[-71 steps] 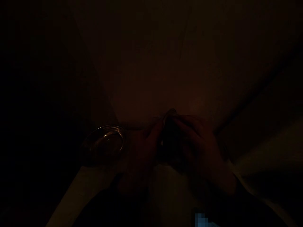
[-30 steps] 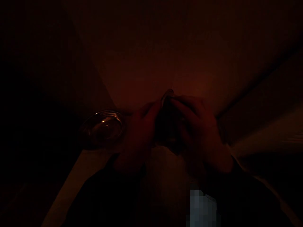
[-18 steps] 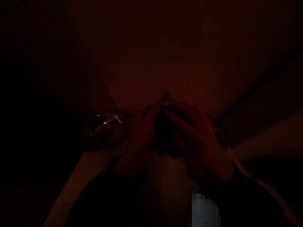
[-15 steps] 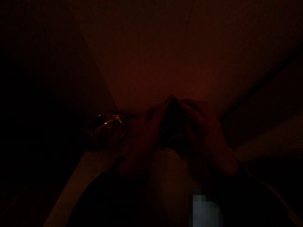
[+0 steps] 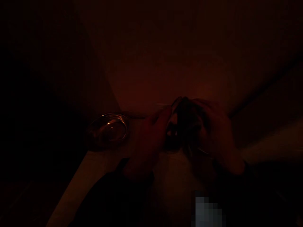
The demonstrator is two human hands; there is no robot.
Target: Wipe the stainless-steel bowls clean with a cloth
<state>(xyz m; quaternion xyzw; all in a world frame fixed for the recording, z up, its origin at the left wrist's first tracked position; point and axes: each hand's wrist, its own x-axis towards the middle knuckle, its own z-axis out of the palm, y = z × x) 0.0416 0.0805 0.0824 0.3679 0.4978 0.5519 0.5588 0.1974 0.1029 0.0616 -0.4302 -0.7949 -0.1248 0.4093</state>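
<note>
A blocky, pixelated pale patch (image 5: 207, 212) is showing at the bottom edge, nearest the viewer, in a very dim, reddish scene. Dark sleeves (image 5: 111, 195) are reaching in on both sides, over a pale tabletop (image 5: 75, 179). The person's left hand (image 5: 152, 134) is curling, thumb and fingers partly bent, around the left side of a dark glossy object (image 5: 173, 130) — its exact kind is staying hidden in shadow. That object is sitting between the two hands, at the centre, catching small reddish glints. The right hand (image 5: 220, 130) is arching half-bent over its right side; whether it is gripping anything cannot be told. A shiny round bowl (image 5: 107, 132) is resting just left of the left hand — light is gleaming along its rim. Beyond, a plain wall (image 5: 165, 69) is rising into darkness.
</note>
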